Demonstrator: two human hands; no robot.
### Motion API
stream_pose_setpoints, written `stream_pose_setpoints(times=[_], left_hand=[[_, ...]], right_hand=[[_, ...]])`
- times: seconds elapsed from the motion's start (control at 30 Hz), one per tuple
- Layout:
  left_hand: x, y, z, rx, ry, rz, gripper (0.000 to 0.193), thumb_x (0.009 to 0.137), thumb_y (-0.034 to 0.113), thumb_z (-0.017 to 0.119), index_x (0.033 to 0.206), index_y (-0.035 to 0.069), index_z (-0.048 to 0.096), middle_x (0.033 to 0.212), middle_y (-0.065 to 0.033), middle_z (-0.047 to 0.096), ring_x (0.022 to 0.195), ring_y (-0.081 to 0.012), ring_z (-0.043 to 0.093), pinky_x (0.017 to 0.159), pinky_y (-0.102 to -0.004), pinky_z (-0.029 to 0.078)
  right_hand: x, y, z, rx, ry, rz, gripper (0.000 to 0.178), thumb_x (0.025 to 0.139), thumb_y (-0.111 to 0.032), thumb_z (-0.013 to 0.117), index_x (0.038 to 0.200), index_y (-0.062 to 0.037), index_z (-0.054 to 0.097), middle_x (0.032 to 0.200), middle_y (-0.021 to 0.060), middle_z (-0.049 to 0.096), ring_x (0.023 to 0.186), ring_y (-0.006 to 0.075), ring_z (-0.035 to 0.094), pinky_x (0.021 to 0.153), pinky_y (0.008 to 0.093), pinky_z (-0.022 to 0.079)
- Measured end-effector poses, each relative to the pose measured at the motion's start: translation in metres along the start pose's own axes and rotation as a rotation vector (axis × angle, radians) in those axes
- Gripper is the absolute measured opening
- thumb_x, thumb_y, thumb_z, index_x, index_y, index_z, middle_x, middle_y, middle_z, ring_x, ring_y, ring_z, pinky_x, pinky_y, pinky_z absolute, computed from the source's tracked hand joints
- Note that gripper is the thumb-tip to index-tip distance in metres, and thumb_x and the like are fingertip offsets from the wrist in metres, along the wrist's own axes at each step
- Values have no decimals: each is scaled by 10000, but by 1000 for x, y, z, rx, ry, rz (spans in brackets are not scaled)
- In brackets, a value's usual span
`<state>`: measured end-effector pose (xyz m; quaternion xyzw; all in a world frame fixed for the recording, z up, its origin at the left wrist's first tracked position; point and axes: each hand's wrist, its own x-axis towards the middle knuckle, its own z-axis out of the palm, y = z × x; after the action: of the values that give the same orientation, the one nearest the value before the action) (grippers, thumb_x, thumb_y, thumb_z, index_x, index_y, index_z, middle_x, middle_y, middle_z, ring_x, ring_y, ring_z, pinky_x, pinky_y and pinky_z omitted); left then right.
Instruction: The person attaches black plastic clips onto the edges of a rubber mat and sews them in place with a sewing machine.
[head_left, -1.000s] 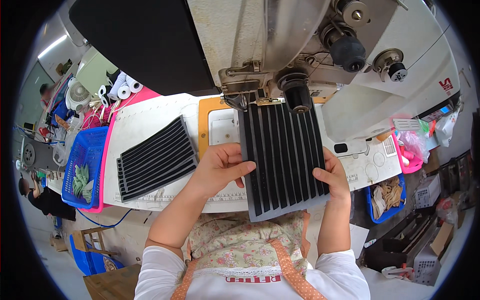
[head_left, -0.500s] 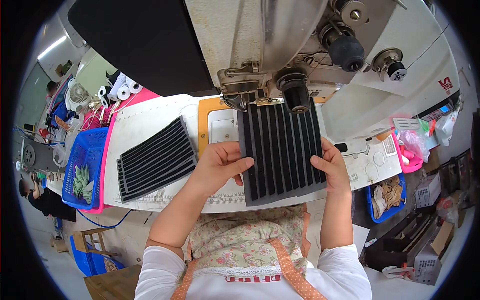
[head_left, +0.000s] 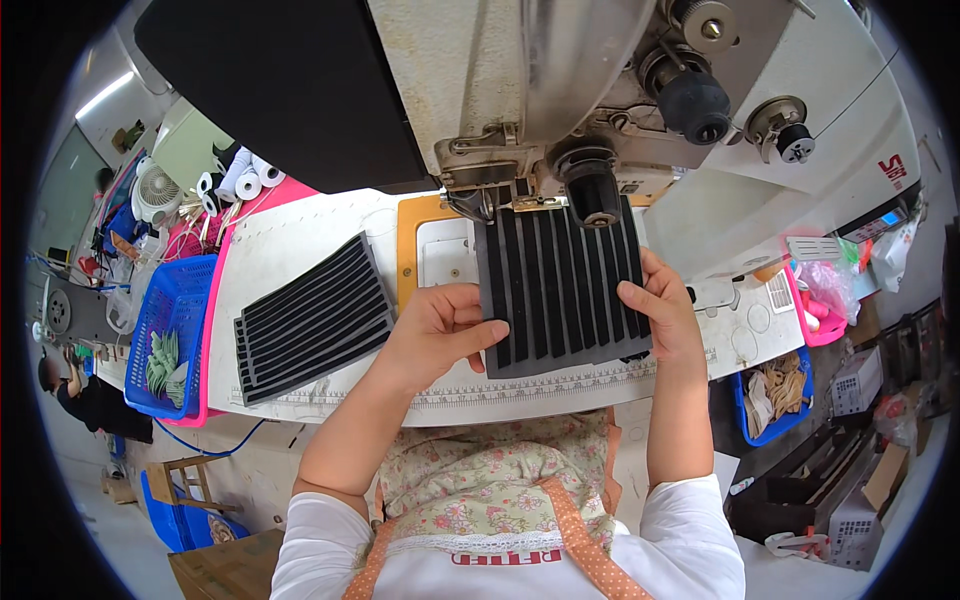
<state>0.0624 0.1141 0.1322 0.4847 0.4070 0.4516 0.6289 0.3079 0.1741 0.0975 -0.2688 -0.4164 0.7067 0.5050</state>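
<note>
A dark grey sheet with black strips lies under the head of a white sewing machine, its far edge hidden there. My left hand pinches the sheet's left edge, thumb on top. At the opposite edge, my right hand grips it the same way, with its thumb over the strips. The machine's needle area sits just beyond the sheet's far left corner. Left of my left hand rests a similar striped sheet or stack, untouched and slightly slanted.
A ruler strip runs along the white table's near edge. Blue basket with pale green pieces stands at left; white thread rolls lie behind it. Another blue basket sits lower right. A person in black is far left.
The striped sheet has moved away from me, farther under the machine head, uncovering more of the ruler strip. My right hand has moved slightly away with it; the left has barely moved.
</note>
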Motion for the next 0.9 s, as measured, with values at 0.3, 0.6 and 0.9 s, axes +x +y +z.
stream_pose_setpoints(times=[0.3, 0.6, 0.9], left_hand=[[2, 4, -1, 8, 21, -2, 180, 747, -46, 591, 927, -39, 591, 715, -86, 632, 494, -89, 537, 408, -172, 429], [6, 4, -3, 7, 27, -2, 148, 746, -29, 601, 893, -32, 594, 728, -102, 641, 499, -117, 575, 409, -160, 410], [18, 10, -3, -1, 76, 24, 112, 775, 33, 595, 864, -36, 597, 752, -132, 653, 446, -92, 535, 402, -160, 402]], right_hand=[[18, -2, -3, -32, -25, 0, 450, 747, 28, 569, 1176, 44, 435, 989, 126, 612, 766, 126, 607, 688, 181, 462], [36, -6, -3, -29, -57, 8, 403, 759, 17, 564, 1146, 33, 450, 962, 114, 617, 753, 121, 606, 678, 182, 465], [57, -6, -3, -43, -64, -6, 355, 767, 14, 546, 1111, 26, 461, 931, 111, 617, 690, 104, 599, 623, 171, 465]])
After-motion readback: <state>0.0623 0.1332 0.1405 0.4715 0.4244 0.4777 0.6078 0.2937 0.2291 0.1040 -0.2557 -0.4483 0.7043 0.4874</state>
